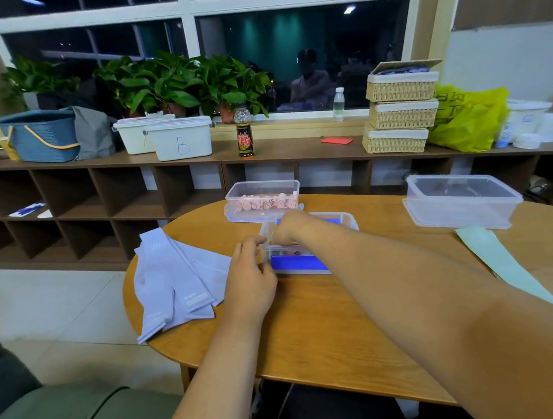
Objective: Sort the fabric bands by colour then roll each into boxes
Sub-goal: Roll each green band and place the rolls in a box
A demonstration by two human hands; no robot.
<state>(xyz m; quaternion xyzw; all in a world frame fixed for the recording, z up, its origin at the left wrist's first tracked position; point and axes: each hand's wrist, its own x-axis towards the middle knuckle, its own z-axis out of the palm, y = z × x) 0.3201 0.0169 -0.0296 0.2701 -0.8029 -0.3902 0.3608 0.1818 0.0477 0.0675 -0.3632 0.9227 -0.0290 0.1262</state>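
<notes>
left hand (248,278) curled; right hand (291,230) angled down, fingers hidden

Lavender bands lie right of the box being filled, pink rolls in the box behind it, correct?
Not quite: the head view shows the lavender bands left of the box being filled. The pink rolls are indeed in the box behind it.

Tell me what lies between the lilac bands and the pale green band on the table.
Head view: a clear box with a blue bottom, the left hand at its edge, the right hand reaching into it.
</notes>
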